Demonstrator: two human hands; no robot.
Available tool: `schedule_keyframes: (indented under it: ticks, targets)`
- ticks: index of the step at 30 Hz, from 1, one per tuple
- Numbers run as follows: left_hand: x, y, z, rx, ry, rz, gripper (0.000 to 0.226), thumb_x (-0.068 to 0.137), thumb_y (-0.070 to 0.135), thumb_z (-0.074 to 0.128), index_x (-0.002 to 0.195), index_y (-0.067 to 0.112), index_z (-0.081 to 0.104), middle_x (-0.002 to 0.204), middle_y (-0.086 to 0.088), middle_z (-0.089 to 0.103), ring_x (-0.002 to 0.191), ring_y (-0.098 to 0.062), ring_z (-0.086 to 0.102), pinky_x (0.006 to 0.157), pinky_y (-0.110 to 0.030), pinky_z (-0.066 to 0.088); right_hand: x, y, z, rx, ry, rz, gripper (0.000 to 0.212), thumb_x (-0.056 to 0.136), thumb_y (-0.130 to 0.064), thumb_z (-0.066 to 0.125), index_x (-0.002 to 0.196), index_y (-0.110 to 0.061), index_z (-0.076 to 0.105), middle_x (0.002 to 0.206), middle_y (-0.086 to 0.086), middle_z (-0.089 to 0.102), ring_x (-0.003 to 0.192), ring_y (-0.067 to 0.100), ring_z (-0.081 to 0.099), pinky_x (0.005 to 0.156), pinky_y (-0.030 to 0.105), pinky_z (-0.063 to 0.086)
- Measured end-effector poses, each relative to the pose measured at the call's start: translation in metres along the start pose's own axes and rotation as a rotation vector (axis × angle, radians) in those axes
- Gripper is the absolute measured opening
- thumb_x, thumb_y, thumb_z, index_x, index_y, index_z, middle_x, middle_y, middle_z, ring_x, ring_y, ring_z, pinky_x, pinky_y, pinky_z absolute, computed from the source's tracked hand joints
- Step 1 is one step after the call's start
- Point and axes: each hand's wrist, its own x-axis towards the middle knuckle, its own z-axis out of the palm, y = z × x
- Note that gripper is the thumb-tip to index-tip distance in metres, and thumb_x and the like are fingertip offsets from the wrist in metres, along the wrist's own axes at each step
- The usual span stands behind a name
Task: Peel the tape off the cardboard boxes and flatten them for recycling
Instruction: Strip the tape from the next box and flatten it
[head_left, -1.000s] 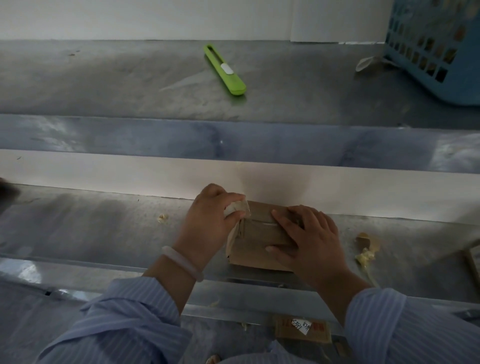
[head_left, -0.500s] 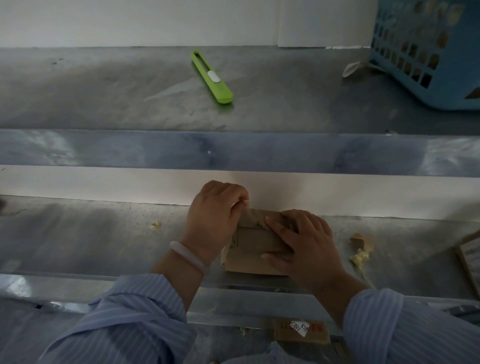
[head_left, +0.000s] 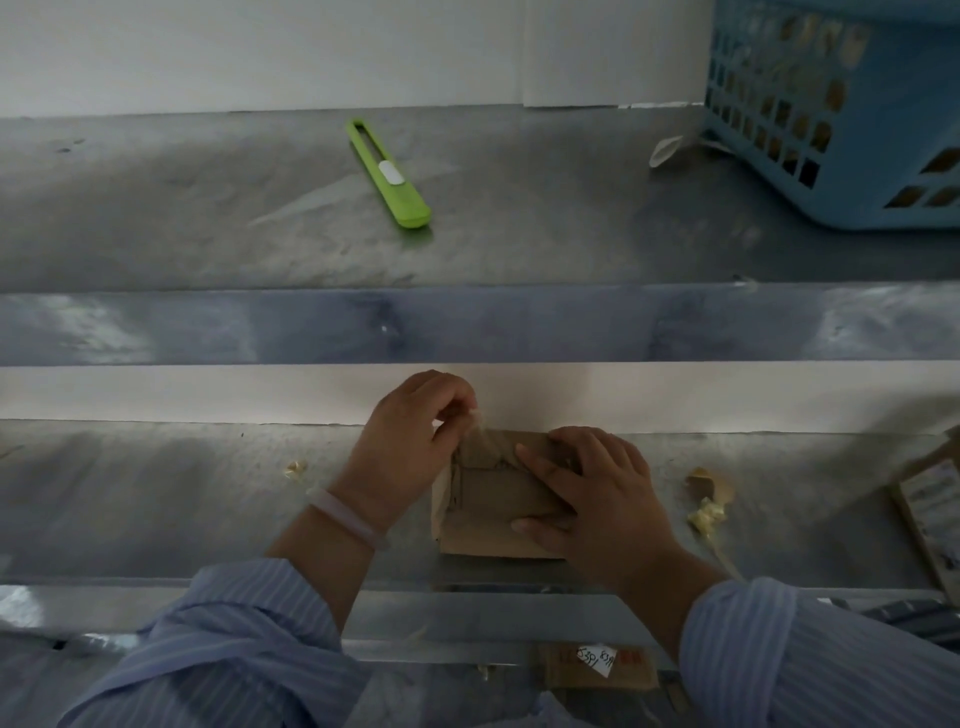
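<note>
small brown cardboard box sits on the lower level of the grey metal worktop, close to its near edge and between the two hands. the left hand pinches a lifted end of pale translucent tape at the box's far left corner, thumb against curled fingertips, with the strip raised just above the cardboard. the right hand lies flat over the right part of the box top, fingers spread and fairly straight; it presses down and does not grip. judgement: peeling is under way, the box is not yet flattened, and the paper facing beside the strip looks torn and rough. risks from here: a steep or fast pull may snap the thin tape near the pinch, leaving a stub that is hard to pick up again. the tape may also lift more cardboard facing instead of coming away clean. if the flat hand eases off, the light box could slide or tip toward the pull. crumpled yellowish tape scraps lie to the right of the box and could stick to a sleeve. a green plastic utility knife lies on the upper level, well apart from the hands. a blue perforated plastic basket stands at the far right.
</note>
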Motion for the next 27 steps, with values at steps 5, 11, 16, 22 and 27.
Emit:
schedule_keyframes:
  ticks: [5,11,16,22,27]
  targets:
    - [-0.007,-0.020,-0.011,-0.048,-0.187,-0.259,0.061,0.075,0.026,0.079,0.127,0.035,0.049,0.103,0.019,0.057,0.086,0.000,0.060,0.073,-0.013,0.051,0.000,-0.001,0.001,0.014,0.013,0.015,0.065,0.072,-0.068,0.058,0.126,-0.033,0.063,0.122,0.005,0.059,0.114,0.029,0.055,0.099,0.048,0.042]
    - [-0.007,-0.020,-0.007,-0.026,-0.167,-0.316,0.010,0.081,0.027,0.072,0.078,0.036,0.071,0.078,0.024,0.067,0.080,0.013,0.060,0.070,0.000,0.041,0.001,0.000,0.001,0.036,0.022,-0.002,0.065,0.071,-0.068,0.059,0.126,-0.033,0.063,0.122,0.005,0.059,0.114,0.028,0.055,0.099,0.045,0.040]
    - [0.004,-0.020,-0.010,0.029,-0.252,-0.270,0.004,0.085,0.020,0.068,0.083,0.022,0.072,0.080,0.014,0.069,0.077,0.006,0.061,0.069,-0.004,0.042,0.000,0.002,0.001,0.042,0.012,0.002,0.066,0.070,-0.069,0.060,0.126,-0.035,0.062,0.122,0.004,0.058,0.114,0.027,0.053,0.100,0.044,0.038]
    - [0.014,-0.020,-0.007,0.094,-0.232,-0.210,0.009,0.086,0.025,0.068,0.078,0.022,0.067,0.068,0.017,0.062,0.068,0.004,0.059,0.065,-0.007,0.040,0.001,0.004,0.001,0.065,0.012,0.005,0.065,0.070,-0.069,0.061,0.126,-0.034,0.063,0.122,0.004,0.057,0.115,0.028,0.053,0.099,0.046,0.039]
    - [0.010,-0.020,0.003,0.081,-0.157,-0.138,0.003,0.086,0.019,0.069,0.084,0.018,0.070,0.077,0.017,0.062,0.072,0.003,0.056,0.069,-0.001,0.036,0.002,0.007,0.000,0.047,-0.033,-0.017,0.066,0.071,-0.072,0.058,0.127,-0.037,0.062,0.124,0.002,0.055,0.117,0.025,0.049,0.101,0.041,0.035]
